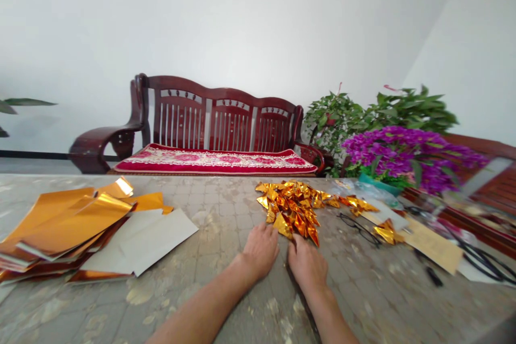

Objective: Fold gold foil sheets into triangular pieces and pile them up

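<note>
My left hand (262, 250) and my right hand (308, 263) rest close together on the table, at the near edge of a heap of folded gold foil papers (288, 199). Between their fingertips lies one folded gold foil paper (283, 224), pale gold and roughly triangular. The fingers of both hands are curled and closed at its near corners, partly hidden by the backs of the hands. Farther left is a loose stack of flat gold foil sheets (76, 220), some with the pale grey-white back (149, 242) turned up.
A patterned cover lies over the table (226, 290). To the right are eyeglasses (358, 230), more folded foil, a tan paper (433, 244), a small black object (434, 276) and purple flowers (403, 153). A dark red wooden bench (226, 118) stands behind the table.
</note>
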`<state>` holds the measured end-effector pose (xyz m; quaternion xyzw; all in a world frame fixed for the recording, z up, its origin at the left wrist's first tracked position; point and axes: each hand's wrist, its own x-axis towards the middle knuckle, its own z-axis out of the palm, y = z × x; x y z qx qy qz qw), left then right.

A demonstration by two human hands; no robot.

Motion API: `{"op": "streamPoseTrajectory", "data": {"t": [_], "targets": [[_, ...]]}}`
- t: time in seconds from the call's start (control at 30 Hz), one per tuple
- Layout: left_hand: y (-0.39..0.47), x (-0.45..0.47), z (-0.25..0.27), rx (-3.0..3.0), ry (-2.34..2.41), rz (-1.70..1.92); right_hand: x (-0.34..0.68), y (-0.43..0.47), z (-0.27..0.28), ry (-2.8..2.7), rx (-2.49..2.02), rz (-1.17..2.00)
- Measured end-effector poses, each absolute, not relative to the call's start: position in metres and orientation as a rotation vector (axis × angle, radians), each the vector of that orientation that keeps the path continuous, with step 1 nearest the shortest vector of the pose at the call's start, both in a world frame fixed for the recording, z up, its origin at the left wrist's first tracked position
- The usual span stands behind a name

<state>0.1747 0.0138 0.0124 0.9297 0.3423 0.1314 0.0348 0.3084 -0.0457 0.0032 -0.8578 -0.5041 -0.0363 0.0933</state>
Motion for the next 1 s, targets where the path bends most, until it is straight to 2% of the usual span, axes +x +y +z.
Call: {"op": "streamPoseTrajectory", "data": {"t": [0.27, 0.7, 1.0], "targets": [[0.014, 0.182, 0.003, 2.920, 1.017, 0.452, 0.308, -0.049, 0.005, -1.494, -2.453, -0.013], [0.015, 0.187, -0.004, 2.873, 0.935, 0.520, 0.307, -0.045, -0.008, -1.645, -2.146, -0.200], [0.020, 0.189, 0.000, 2.784, 0.938, 0.523, 0.309, -0.041, -0.007, -1.726, -2.137, -0.371]]}}
